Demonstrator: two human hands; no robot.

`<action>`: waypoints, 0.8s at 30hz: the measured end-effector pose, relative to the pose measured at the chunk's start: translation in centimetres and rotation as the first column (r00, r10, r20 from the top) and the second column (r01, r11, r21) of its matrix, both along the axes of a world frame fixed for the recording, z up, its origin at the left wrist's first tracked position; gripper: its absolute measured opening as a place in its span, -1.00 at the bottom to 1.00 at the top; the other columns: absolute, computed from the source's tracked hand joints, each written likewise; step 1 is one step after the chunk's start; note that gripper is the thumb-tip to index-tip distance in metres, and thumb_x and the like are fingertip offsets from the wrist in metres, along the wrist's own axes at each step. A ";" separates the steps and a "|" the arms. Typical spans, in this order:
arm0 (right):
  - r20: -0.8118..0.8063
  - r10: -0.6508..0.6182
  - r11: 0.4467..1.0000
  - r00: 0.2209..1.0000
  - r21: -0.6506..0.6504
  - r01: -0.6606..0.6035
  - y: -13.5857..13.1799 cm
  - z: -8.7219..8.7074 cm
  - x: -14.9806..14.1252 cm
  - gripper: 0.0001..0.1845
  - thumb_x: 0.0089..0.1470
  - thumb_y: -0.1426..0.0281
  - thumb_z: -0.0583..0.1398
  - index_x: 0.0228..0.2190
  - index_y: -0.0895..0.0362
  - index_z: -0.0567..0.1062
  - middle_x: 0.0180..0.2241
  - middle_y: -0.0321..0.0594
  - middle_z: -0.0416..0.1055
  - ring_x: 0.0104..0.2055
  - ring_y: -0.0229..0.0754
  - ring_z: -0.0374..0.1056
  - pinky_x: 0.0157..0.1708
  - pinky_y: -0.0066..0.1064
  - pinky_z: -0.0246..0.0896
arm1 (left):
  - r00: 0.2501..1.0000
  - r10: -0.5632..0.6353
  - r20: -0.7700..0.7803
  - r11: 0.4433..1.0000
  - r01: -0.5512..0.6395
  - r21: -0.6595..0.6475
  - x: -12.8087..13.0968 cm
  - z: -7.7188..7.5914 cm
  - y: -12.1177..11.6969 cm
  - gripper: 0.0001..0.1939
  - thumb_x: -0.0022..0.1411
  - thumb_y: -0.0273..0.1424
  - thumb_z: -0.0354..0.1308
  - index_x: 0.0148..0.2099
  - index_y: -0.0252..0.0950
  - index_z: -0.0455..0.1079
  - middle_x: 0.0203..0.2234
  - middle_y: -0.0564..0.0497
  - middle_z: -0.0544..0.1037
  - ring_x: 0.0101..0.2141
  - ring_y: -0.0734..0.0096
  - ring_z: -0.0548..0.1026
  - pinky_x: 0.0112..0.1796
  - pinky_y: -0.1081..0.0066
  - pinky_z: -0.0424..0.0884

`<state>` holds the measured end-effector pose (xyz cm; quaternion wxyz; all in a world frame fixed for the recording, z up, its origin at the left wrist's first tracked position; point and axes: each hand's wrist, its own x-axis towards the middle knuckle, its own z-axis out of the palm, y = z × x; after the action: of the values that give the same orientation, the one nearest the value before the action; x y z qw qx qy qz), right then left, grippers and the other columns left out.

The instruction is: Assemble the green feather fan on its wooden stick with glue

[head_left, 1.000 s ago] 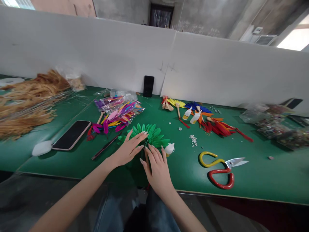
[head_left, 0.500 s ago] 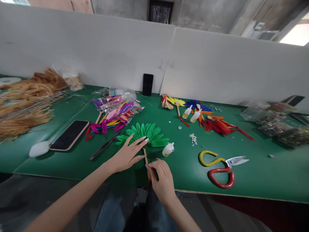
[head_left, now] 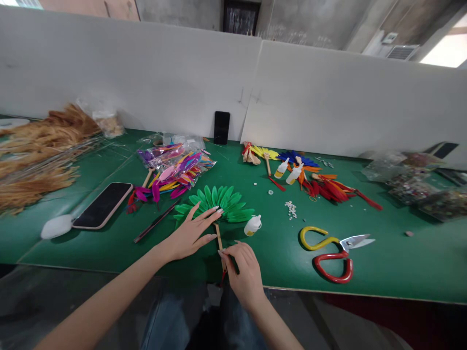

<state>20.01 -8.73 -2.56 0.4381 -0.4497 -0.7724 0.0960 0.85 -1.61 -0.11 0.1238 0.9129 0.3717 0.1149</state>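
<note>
The left hand (head_left: 193, 233) stretched palm down, fingers spread over the base of a green feather fan (head_left: 215, 197) lying near the front edge of a desk (head_left: 280, 265), as the right hand (head_left: 243, 270) pinched its wooden handle (head_left: 219, 237) between thumb and forefinger. Left fingers hid part of the feathers' join; a red tassel (head_left: 223, 278) showed only partly, and both forearms were cut off below.

"What's hidden?"
"The left hand (head_left: 191, 235) covers part of the green feather fan's (head_left: 219, 195) base."
"And cut off?"
"The tan fibres (head_left: 54, 131), by the left edge."
"The white bits (head_left: 291, 210)?"
"Too small to identify; the bags (head_left: 401, 189) at far right are blurred."
</note>
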 end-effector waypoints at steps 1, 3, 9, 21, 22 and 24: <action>-0.001 0.001 1.000 1.000 -0.005 -0.001 0.0 0.0 0.0 -0.86 0.15 0.51 0.04 -0.36 0.07 0.37 -0.45 -0.29 0.45 -0.38 -0.24 0.38 -0.13 -0.24 0.29 | 1.000 0.001 0.002 1.000 -0.001 -0.008 0.0 0.0 0.0 -0.42 0.35 -0.19 -0.23 0.33 -0.12 -0.32 0.26 0.01 0.01 0.24 0.31 -0.06 0.20 0.08 -0.42; -0.006 0.002 1.000 1.000 -0.009 -0.002 0.0 -0.1 0.0 -0.87 0.15 0.51 0.05 -0.35 0.08 0.37 -0.43 -0.28 0.46 -0.36 -0.23 0.38 -0.13 -0.23 0.29 | 1.000 0.009 0.008 1.000 -0.009 -0.021 0.0 0.0 0.0 -0.43 0.36 -0.19 -0.25 0.33 -0.12 -0.31 0.26 0.03 0.00 0.25 0.32 -0.08 0.20 0.09 -0.43; -0.012 0.005 1.000 1.000 -0.007 -0.005 0.0 -0.2 0.0 -0.89 0.14 0.51 0.08 -0.34 0.09 0.37 -0.41 -0.28 0.46 -0.33 -0.22 0.37 -0.13 -0.23 0.29 | 0.994 0.096 0.056 0.995 -0.096 0.010 -0.4 0.4 0.0 -0.46 0.38 -0.23 -0.33 0.33 -0.12 -0.36 0.26 0.05 0.00 0.25 0.32 -0.10 0.20 0.09 -0.40; -0.027 0.013 1.000 1.000 -0.021 -0.013 -0.2 -0.1 0.0 -0.94 0.13 0.49 0.10 -0.33 0.10 0.36 -0.41 -0.25 0.44 -0.32 -0.21 0.35 -0.17 -0.24 0.29 | 0.999 0.045 -0.030 0.998 -0.043 0.052 -0.7 -0.3 -0.3 -0.37 0.35 -0.18 -0.22 0.34 -0.18 -0.38 0.26 -0.03 0.00 0.25 0.30 -0.09 0.19 0.10 -0.45; -0.024 0.015 1.000 1.000 -0.018 -0.015 -0.2 -0.1 0.0 -0.94 0.13 0.49 0.11 -0.32 0.10 0.35 -0.40 -0.25 0.44 -0.32 -0.21 0.35 -0.16 -0.23 0.28 | 0.999 0.042 -0.029 0.998 -0.041 0.052 -0.7 -0.3 -0.4 -0.37 0.35 -0.18 -0.21 0.34 -0.18 -0.37 0.26 -0.03 0.02 0.25 0.30 -0.09 0.19 0.10 -0.45; -0.018 0.019 1.000 1.000 -0.022 -0.020 -0.2 -0.2 0.0 -0.93 0.12 0.50 0.12 -0.32 0.10 0.35 -0.40 -0.25 0.44 -0.31 -0.21 0.35 -0.13 -0.21 0.28 | 0.999 0.041 -0.030 0.998 -0.039 0.050 -0.7 -0.2 -0.4 -0.38 0.34 -0.18 -0.21 0.34 -0.19 -0.34 0.25 -0.03 0.03 0.25 0.30 -0.09 0.19 0.11 -0.45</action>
<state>20.00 -8.89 -2.79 0.4391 -0.4460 -0.7717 0.1129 0.10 -2.02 -0.32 0.0931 0.9097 0.3888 0.1125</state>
